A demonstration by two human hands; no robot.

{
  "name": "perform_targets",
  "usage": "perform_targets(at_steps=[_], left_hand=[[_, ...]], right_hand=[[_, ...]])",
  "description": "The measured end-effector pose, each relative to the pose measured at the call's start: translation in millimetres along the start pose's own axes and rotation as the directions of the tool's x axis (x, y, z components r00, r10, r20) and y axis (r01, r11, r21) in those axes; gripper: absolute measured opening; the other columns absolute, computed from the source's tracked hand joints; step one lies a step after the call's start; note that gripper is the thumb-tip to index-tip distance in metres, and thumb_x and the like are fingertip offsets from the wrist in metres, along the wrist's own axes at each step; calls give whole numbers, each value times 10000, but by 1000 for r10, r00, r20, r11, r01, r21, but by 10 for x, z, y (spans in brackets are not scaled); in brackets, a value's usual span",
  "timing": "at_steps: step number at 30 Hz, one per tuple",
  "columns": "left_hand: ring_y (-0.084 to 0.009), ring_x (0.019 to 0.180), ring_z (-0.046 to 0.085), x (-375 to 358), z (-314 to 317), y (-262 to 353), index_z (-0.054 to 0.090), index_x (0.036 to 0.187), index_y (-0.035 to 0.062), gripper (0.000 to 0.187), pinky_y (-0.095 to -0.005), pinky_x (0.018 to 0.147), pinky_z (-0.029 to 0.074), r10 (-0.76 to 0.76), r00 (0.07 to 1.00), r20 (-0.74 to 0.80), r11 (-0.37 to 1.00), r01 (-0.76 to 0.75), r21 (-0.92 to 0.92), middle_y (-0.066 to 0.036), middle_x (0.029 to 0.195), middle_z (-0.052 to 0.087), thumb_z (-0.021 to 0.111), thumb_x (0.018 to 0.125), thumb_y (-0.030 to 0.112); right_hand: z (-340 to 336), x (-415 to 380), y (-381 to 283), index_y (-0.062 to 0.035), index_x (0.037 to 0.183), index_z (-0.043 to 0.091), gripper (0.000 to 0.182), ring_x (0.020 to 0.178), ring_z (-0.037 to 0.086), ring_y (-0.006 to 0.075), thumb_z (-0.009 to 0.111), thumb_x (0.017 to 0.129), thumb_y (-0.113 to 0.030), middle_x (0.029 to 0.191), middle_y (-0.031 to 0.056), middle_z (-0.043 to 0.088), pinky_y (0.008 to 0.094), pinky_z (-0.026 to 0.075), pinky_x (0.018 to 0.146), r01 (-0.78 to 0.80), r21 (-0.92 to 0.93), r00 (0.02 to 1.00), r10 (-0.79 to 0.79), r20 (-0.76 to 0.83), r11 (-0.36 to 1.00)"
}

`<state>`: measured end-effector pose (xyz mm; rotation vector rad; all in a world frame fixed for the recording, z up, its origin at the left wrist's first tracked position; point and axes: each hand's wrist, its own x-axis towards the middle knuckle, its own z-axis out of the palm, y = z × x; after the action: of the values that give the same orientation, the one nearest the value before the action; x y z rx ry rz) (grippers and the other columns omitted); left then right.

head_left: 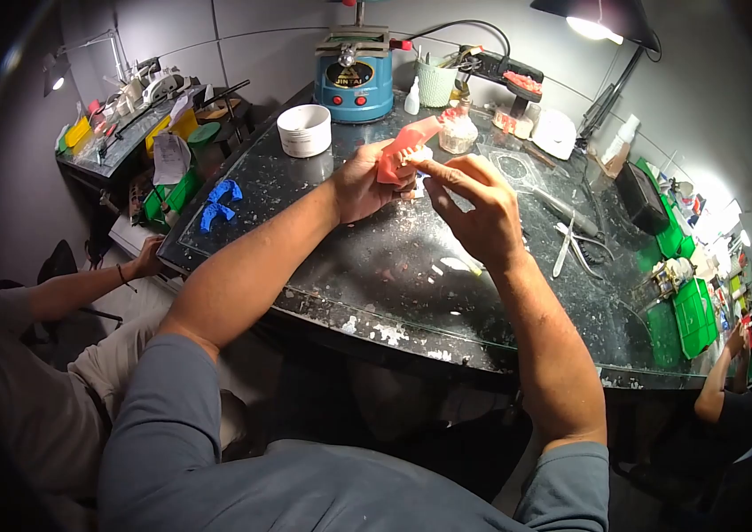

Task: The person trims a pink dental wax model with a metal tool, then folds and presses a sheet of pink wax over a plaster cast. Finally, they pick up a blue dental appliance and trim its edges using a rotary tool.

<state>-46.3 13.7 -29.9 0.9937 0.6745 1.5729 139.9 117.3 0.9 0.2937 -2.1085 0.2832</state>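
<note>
My left hand (364, 184) is closed round a dental model (415, 160) with a pink wax sheet (410, 142) on it, above the middle of the dark bench. Pale teeth show along the edge of the pink sheet. From the right, my right hand (475, 197) reaches in with its index fingertip on the teeth; the thumb is apart below. Whether anything small lies under that fingertip is hidden. Just behind the model stands a pale jar (458, 135) with pink pieces on top.
A white tub (304, 130), a blue machine (354, 80) and a green cup (436, 82) stand at the back. Blue impressions (219, 206) lie left, pliers (577, 246) right. One person's hand (147, 257) rests at the left edge; another person (740, 381) sits far right.
</note>
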Motion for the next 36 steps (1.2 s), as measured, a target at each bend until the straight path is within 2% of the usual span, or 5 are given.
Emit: perform_targets(at_steps=[4,17,19,26,36], left_hand=[[-58,719,479,-1,106,-13,282,1507,111,518,-263,730,434,13,987,-158,997,-1,71,38,915,542,331,1028,301],[-72,634,413,-24,53,-34,317,1486,25,603,-235,632,376,106,982,-155,989,-89,114,43,801,528,392,1002,377],[-101,827,551,-23,-101,-5,424,1406,63,536,-290,778,447,106,988,117,992,-112,51,-23,997,614,417,998,411],[-170,927,584,-61,-9,-14,542,1198,55,468,-324,822,467,95,995,-34,982,-89,164,-89,1068,610,465,980,462],[-222,1007,586,-45,-142,-72,577,1098,65,454,-350,861,489,166,962,215,931,-224,287,-143,1128,592,551,938,489]], right_hand=[[38,22,-90,-138,1085,714,311,770,607,203,730,779,-86,839,38,635,324,525,685,23,-75,999,-21,27,997],[14,30,-75,-95,1005,727,246,747,622,214,720,765,-41,823,59,656,333,526,672,5,-34,999,-7,-47,999],[18,35,-66,-93,1000,727,241,740,622,213,722,765,-41,822,60,658,332,524,668,6,-26,998,-7,-63,1000],[-2,10,-14,-73,973,725,196,729,638,224,719,780,-36,827,75,669,330,519,668,-97,30,990,99,-103,995],[-8,-8,-12,-39,1029,709,203,729,661,179,690,827,-33,857,80,666,292,528,679,-201,135,975,211,-68,970]])
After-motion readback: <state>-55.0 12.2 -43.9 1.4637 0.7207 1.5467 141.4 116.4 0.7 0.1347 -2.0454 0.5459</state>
